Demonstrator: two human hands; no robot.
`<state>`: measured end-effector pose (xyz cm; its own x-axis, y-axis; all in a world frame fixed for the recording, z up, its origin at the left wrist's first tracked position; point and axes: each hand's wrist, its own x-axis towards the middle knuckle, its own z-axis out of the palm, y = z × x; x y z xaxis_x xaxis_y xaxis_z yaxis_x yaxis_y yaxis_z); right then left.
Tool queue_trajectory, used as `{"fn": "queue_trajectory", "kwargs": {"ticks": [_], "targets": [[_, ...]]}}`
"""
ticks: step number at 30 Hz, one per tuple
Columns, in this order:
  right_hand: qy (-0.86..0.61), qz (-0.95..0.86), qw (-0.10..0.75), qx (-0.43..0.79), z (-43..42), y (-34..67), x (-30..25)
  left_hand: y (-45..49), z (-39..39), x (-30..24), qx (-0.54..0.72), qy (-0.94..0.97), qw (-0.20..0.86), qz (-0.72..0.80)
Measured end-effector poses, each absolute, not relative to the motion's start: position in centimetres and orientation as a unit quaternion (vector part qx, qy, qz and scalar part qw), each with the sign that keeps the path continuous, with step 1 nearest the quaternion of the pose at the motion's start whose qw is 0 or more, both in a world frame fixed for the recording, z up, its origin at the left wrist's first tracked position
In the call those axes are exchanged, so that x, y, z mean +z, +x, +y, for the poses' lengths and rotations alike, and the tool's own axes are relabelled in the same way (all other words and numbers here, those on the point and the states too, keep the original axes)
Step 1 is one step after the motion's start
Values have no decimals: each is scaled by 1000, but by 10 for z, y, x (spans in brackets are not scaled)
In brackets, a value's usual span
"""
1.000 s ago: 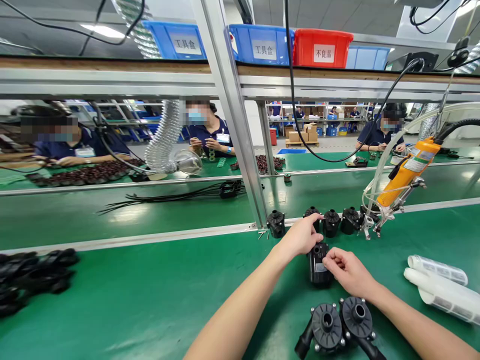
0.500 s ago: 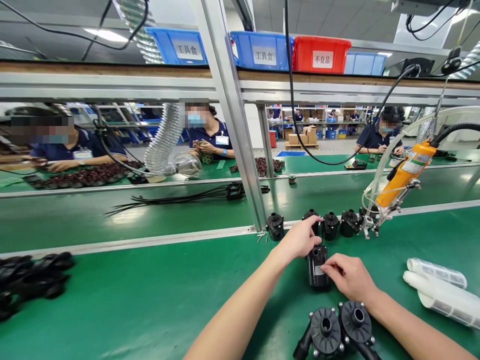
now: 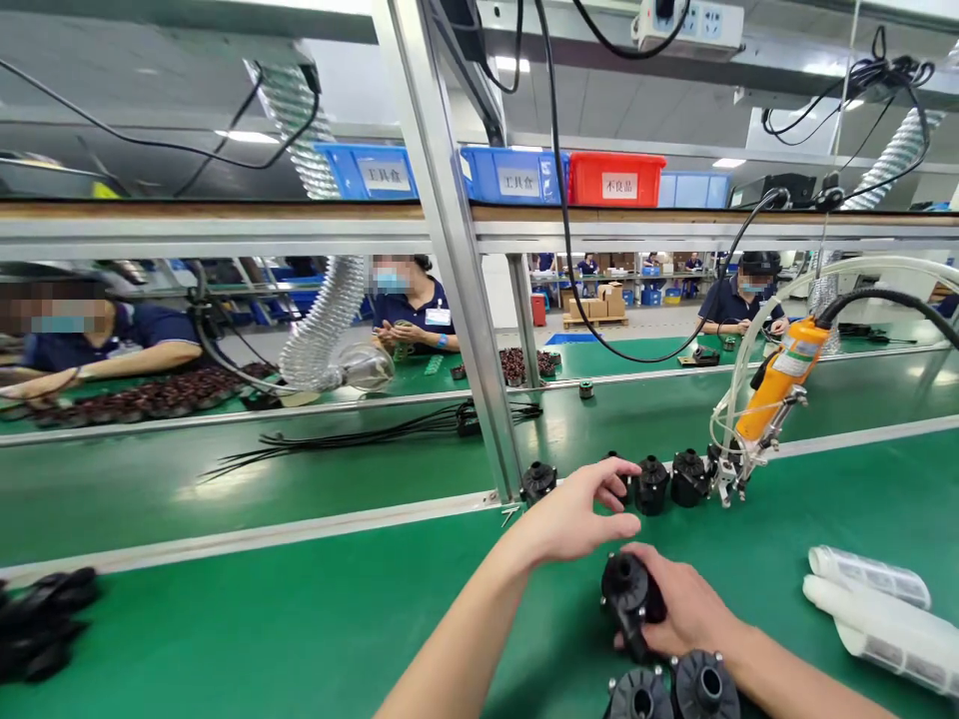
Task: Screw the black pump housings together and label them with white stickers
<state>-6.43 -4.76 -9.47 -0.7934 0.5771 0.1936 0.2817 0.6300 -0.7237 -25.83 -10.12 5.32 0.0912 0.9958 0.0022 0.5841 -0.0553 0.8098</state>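
My right hand (image 3: 685, 604) is wrapped around a small black pump (image 3: 625, 591) with a round top port, its side spout pointing towards me. To the upper left of it hovers my left hand (image 3: 580, 514), fingers apart and holding nothing. Its fingertips come close to a row of black pumps (image 3: 651, 486) along the metal strip and partly hide one of them. Just below the held pump, two more black pumps (image 3: 706, 685) stand close together, cut off by the bottom edge of the view.
An orange electric screwdriver (image 3: 775, 384) hangs at the right. White translucent rolls (image 3: 884, 624) lie at the right edge, black parts (image 3: 45, 624) at the left. A metal post (image 3: 457, 250) rises beyond the bench. Co-workers sit across, behind black cables (image 3: 360, 429).
My left hand has let go of the pump and lifted away to the left. My right hand has gone from touching its label to gripping its body, and the pump has turned and moved nearer.
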Motion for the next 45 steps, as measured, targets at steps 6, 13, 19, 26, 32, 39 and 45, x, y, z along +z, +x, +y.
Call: {"fn": "queue_trajectory", "kwargs": {"ticks": [6, 13, 19, 26, 32, 39, 45], "targets": [[-175, -863, 215, 423, -35, -38, -65, -268, -83, 35, 328, 620, 407, 585], [-317, -719, 414, 459, -10, -38, -70, -256, -75, 13, 283, 647, 439, 556], [-286, -732, 406, 466, -12, -38, -75, -255, -67, 11, 316, 635, 479, 518], [-299, -703, 432, 480, -8, -35, -80, -276, -30, -10, 445, 602, 114, 653], [-281, -718, 381, 511, -14, -31, -72, -283, -31, -15, 386, 620, 195, 655], [-276, -699, 309, 583, -18, -29, -76, -264, -45, -15, 315, 641, 329, 617], [-281, -722, 285, 564, -18, -30, -72, -252, -42, -21, 328, 636, 341, 609]]}}
